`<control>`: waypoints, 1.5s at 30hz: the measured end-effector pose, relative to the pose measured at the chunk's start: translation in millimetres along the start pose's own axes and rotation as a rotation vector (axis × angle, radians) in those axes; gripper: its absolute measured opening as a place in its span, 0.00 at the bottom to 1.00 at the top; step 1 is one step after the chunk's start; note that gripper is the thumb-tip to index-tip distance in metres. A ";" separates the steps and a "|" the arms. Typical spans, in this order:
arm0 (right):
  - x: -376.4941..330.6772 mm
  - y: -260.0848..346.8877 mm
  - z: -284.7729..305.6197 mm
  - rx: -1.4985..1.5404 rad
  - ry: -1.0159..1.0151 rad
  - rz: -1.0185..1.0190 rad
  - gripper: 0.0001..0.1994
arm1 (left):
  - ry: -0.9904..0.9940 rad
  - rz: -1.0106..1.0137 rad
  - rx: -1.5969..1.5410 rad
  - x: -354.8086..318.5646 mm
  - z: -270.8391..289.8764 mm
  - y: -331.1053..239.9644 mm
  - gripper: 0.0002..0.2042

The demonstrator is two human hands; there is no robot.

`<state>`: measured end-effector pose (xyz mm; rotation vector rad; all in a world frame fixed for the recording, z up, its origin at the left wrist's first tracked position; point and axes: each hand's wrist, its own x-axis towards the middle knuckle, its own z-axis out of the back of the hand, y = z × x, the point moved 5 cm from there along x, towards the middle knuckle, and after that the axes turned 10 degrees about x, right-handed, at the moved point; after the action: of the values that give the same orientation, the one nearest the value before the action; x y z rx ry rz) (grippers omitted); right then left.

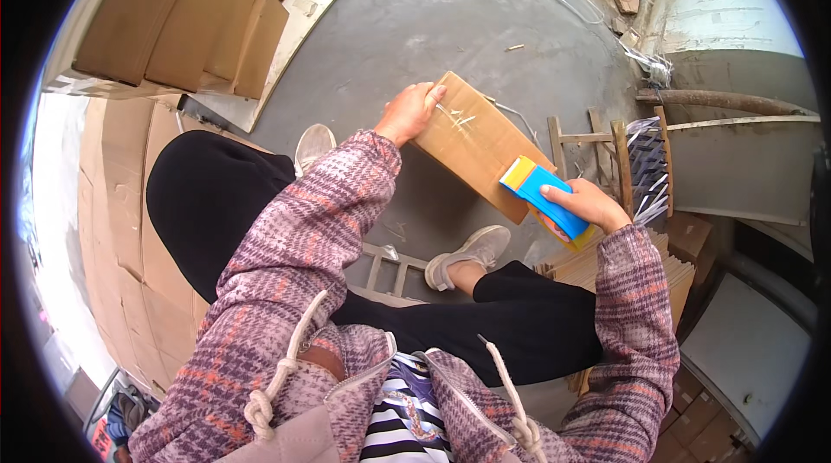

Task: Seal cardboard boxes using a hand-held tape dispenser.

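I am sitting with my legs over a small wooden stool, feet on the concrete floor. My right hand is gripping a blue and yellow tape dispenser, fingers wrapped around its body, and pressing it against the near right corner of a flat cardboard box. My left hand is clasping the box's far left edge, thumb on top, holding it tilted above the floor between my knees. The box is looking light and stiff but easily dented; I judge the edges the best places to hold. Beyond, stacked cardboard sheets are leaning at the floor's far left corner.
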<state>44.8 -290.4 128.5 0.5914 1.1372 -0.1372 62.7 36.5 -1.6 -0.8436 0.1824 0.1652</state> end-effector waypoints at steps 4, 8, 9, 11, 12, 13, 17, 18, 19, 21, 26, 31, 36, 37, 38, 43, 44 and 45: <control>19.9 -11.3 4.2 -0.090 -0.045 0.002 0.37 | -0.314 -0.136 0.549 -10.0 9.6 -27.3 0.24; 24.9 -15.4 3.4 -0.093 -0.076 0.000 0.40 | -0.281 -0.412 0.872 -15.5 -13.7 -61.9 0.30; 23.9 -14.5 3.5 -0.095 -0.093 0.005 0.40 | -0.229 -0.459 0.841 -16.1 -22.2 -69.6 0.30; 21.7 -11.8 2.8 -0.095 -0.109 0.001 0.40 | -0.151 -0.539 0.790 -17.8 -38.4 -84.0 0.32; 20.6 -9.7 2.5 -0.091 -0.108 -0.003 0.41 | -0.148 -0.604 0.740 -20.4 -45.3 -92.5 0.32; 19.5 -8.0 2.3 -0.071 -0.106 -0.023 0.41 | -0.117 -0.653 0.709 -23.2 -53.2 -99.3 0.32; 13.4 3.8 3.1 -0.115 -0.096 -0.013 0.41 | -0.065 -0.727 0.649 -29.5 -72.2 -112.8 0.31; 11.6 5.7 3.6 -0.114 -0.096 -0.022 0.41 | -0.046 -0.718 0.674 -29.8 -74.7 -112.6 0.31; 9.9 6.7 3.0 -0.103 -0.081 -0.041 0.41 | -0.057 -0.719 0.687 -30.0 -75.2 -112.8 0.31; 7.2 10.5 4.6 -0.179 -0.109 -0.013 0.42 | -0.054 -0.723 0.682 -30.4 -75.2 -112.3 0.31; 5.3 2.4 7.3 -0.203 -0.093 0.002 0.42 | -0.007 -0.711 0.705 -29.1 -73.6 -111.9 0.32; -4.4 -33.3 20.2 -0.123 -0.061 -0.005 0.41 | 0.005 -0.712 0.723 -29.2 -72.5 -113.2 0.33; -13.6 -66.2 21.6 -0.004 -0.054 0.062 0.38 | 0.012 -0.709 0.747 -28.3 -73.7 -111.4 0.36; -13.4 -70.7 18.8 0.064 -0.032 0.045 0.37 | 0.007 -0.725 0.723 -28.8 -72.0 -112.0 0.36; -12.8 -70.7 18.4 0.011 -0.071 0.085 0.37 | 0.014 -0.725 0.720 -28.6 -70.5 -112.2 0.37; -10.2 -70.7 14.8 -0.010 -0.124 0.055 0.38 | 0.041 -0.722 0.724 -35.1 -68.3 -123.7 0.38; -10.2 -68.2 15.3 -0.034 -0.126 0.084 0.38 | 0.041 -0.717 0.736 -37.8 -72.1 -128.6 0.38; -10.0 -67.0 15.7 -0.055 -0.132 0.091 0.38 | 0.033 -0.675 0.823 -41.2 -77.5 -132.0 0.37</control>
<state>26.8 -356.6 116.8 0.5756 0.9820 -0.0651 44.0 -111.2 52.9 -0.0536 -0.0202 -0.5333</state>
